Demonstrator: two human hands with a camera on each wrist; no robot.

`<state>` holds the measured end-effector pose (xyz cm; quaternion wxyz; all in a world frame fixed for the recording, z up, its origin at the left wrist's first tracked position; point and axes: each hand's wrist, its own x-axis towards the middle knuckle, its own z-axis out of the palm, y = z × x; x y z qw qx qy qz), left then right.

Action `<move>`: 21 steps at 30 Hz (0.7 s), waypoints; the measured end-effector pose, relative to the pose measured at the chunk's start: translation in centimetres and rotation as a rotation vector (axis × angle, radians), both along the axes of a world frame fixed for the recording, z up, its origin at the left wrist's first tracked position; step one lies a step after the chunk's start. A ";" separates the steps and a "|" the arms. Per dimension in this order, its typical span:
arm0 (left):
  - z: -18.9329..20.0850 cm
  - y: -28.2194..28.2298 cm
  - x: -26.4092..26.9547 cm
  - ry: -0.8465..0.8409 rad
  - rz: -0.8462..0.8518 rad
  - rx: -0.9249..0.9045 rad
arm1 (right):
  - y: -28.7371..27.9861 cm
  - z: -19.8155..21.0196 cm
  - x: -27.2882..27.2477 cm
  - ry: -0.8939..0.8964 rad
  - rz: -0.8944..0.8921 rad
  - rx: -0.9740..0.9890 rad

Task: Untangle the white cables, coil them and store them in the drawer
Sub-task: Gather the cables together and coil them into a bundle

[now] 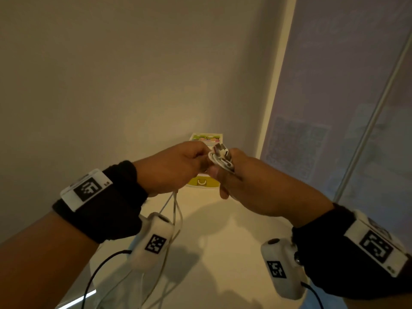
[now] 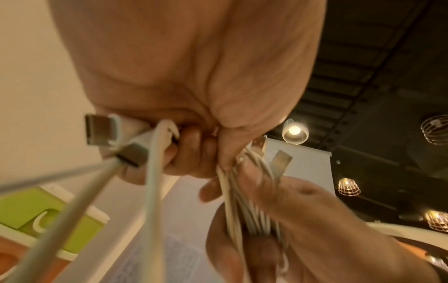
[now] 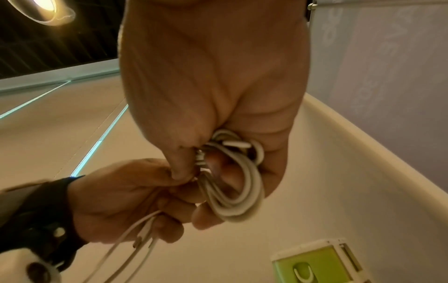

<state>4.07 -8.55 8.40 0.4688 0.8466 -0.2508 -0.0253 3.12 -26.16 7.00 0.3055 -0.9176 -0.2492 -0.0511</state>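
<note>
Both hands are raised together above the white tabletop (image 1: 223, 237). My right hand (image 1: 225, 172) grips a small coil of white cable (image 1: 219, 159), whose loops (image 3: 232, 193) wrap round its fingers. My left hand (image 1: 196, 161) holds loose white cable strands (image 1: 176, 210) that hang down from its fist, with USB plugs (image 2: 101, 132) sticking out beside the curled fingers. The left thumb and fingers pinch the coil's edge (image 2: 227, 181). The green drawer (image 1: 201, 182) with a white U-shaped handle sits shut below the hands.
The small drawer unit (image 3: 315, 262) stands in the corner, against the beige wall (image 1: 111, 85) and a pale purple panel (image 1: 323, 108). Black wires (image 1: 98, 270) run from the wrist cameras. Lamps (image 2: 294, 131) hang from the dark ceiling.
</note>
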 end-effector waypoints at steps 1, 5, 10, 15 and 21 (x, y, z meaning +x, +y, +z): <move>0.1 0.1 0.0 0.038 0.025 -0.049 | 0.0 -0.2 0.0 -0.006 -0.003 -0.022; 0.0 -0.1 -0.1 0.094 0.081 -0.199 | 0.1 -1.6 0.5 -0.126 -0.128 0.005; -0.3 -0.8 -0.1 -0.016 0.098 -0.222 | 0.5 -1.7 2.2 -0.214 -0.231 0.262; -0.7 -1.8 -0.4 -0.097 0.147 -0.288 | 2.0 -1.3 2.4 0.040 -0.274 0.898; -1.6 -2.9 -0.1 -0.119 0.217 -0.591 | 3.4 -0.9 1.8 0.116 -0.264 1.115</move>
